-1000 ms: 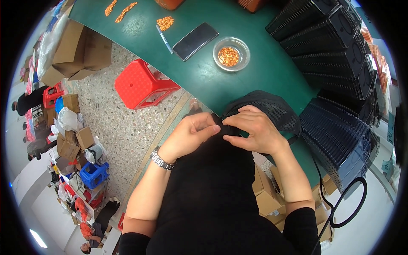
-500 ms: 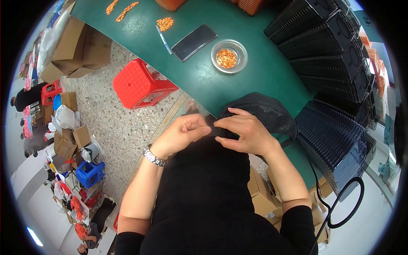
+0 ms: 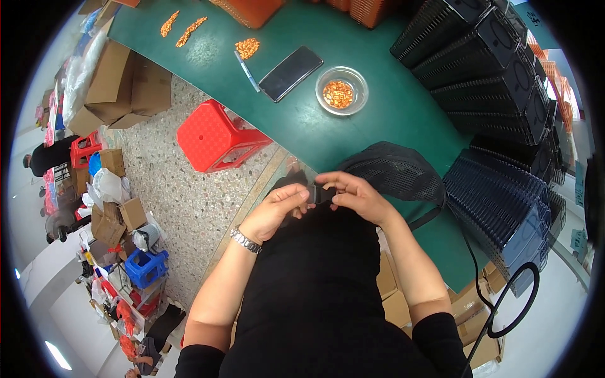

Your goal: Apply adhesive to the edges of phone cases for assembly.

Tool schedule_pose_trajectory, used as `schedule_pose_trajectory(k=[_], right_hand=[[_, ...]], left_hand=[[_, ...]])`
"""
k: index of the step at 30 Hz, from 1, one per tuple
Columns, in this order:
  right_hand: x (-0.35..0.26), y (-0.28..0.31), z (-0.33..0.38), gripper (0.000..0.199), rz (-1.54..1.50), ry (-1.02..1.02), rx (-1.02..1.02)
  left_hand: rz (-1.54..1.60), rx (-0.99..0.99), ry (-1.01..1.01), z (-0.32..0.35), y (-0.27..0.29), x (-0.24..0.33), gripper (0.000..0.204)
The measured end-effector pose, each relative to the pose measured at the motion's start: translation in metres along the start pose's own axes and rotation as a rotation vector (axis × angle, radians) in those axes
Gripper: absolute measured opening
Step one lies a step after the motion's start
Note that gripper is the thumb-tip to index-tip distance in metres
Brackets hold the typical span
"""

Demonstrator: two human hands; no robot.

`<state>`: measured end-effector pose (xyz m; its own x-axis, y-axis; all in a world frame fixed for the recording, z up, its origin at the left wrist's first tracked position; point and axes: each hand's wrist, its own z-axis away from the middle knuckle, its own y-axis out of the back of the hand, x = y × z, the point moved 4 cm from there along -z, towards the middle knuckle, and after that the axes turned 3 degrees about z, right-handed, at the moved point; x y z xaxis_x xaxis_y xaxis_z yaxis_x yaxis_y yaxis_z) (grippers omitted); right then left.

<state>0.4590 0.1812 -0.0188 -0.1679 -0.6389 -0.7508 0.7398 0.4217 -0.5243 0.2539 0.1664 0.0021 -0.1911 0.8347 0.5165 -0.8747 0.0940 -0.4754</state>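
Black plastic, a small clip-like piece (image 3: 322, 193), sits pinched between your two hands just below the middle of the frame, close in front of your dark-clad body. Your left hand (image 3: 277, 211) curls around its left end, thumb and forefingers closed on it; your right hand (image 3: 360, 198) grips the right end with fingertips bent inward, so both hands are narrow and holding the same piece. I cannot tell whether it is one part or two being joined.

Right of your hands, a black mesh pouch (image 3: 394, 173) lies on the green tabletop (image 3: 378, 126), its strap trailing toward the lower right. To do this step well, I judge you should keep the piece steady with the left hand and let the right fingertips do the fine work, pressing squarely rather than twisting. Hold it a little away from your dark clothing, where it would be easier to see. A glass bowl of orange bits (image 3: 340, 91) and a dark phone (image 3: 291, 72) sit well apart, toward the top.
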Motion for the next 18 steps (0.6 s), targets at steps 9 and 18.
schedule_pose_trajectory(k=[9, 18], right_hand=[[0.016, -0.002, 0.016, 0.052, 0.043, 0.049, 0.104], [0.018, -0.005, 0.018, 0.033, -0.066, 0.061, 0.084]], left_hand=[[-1.588, 0.203, -0.585, 0.023, -0.066, 0.047, 0.016], [-2.042, 0.237, -0.623, 0.027, -0.09, 0.046, 0.017]])
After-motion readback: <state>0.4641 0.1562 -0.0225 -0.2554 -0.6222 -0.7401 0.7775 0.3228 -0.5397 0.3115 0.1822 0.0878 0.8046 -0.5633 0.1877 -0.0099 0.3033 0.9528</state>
